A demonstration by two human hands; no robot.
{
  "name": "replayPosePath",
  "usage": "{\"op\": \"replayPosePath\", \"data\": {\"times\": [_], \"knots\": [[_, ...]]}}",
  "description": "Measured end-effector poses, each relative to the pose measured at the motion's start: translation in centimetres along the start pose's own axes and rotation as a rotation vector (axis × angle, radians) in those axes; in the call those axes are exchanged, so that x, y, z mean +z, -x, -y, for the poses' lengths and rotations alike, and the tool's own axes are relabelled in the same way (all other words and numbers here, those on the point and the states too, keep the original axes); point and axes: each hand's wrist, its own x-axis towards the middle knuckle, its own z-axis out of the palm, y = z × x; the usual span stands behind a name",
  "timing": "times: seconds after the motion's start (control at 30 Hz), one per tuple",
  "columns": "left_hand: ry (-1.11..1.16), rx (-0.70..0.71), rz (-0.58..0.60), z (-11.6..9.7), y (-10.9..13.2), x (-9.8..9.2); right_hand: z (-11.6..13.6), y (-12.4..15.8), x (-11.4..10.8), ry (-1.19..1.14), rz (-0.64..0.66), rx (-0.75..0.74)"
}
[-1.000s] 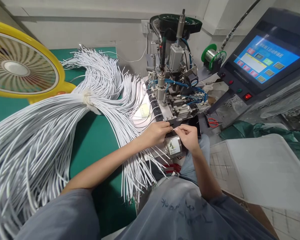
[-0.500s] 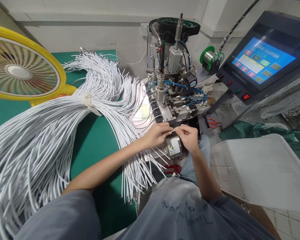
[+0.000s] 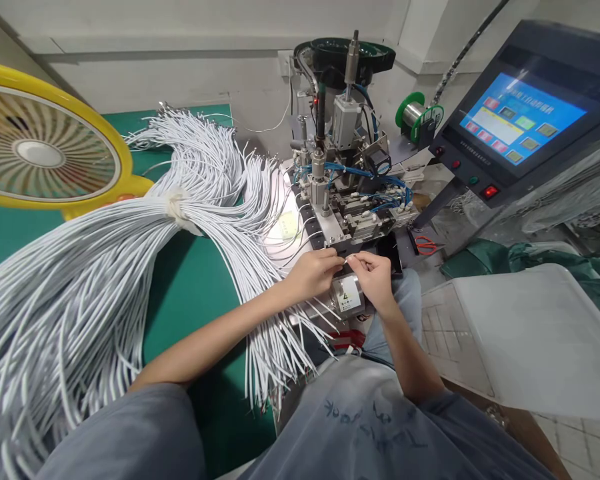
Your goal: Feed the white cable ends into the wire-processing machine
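My left hand point(image 3: 316, 272) pinches a white cable close to its tip, just in front of the bench machine point(image 3: 347, 193). Facing it, my right hand point(image 3: 373, 277) has thumb and finger closed at the same cable end; the fingers hide most of that end. Both hands are above a metal cylinder point(image 3: 347, 295) with a white label. To the left lies a big bundle of white cables point(image 3: 95, 267), tied with a pale band point(image 3: 177, 208). Loose cable ends point(image 3: 280, 347) fan out below my left forearm.
A yellow fan point(image 3: 115, 140) stands on the green mat point(image 3: 190, 280) at left. On the right are a control screen point(image 3: 523, 120), a wire spool point(image 3: 413, 115), red-handled pliers point(image 3: 427, 245) and a white plastic bin point(image 3: 540, 333).
My hands stay together at the cable end, with only a small shift of the fingers. The whole view has moved slightly.
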Motion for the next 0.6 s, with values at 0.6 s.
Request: {"op": "replayPosePath", "data": {"times": [0.6], "knots": [[0.259, -0.165, -0.088, -0.7, 0.0, 0.3, -1.4, 1.6, 2.1, 0.104, -0.235, -0.142]]}}
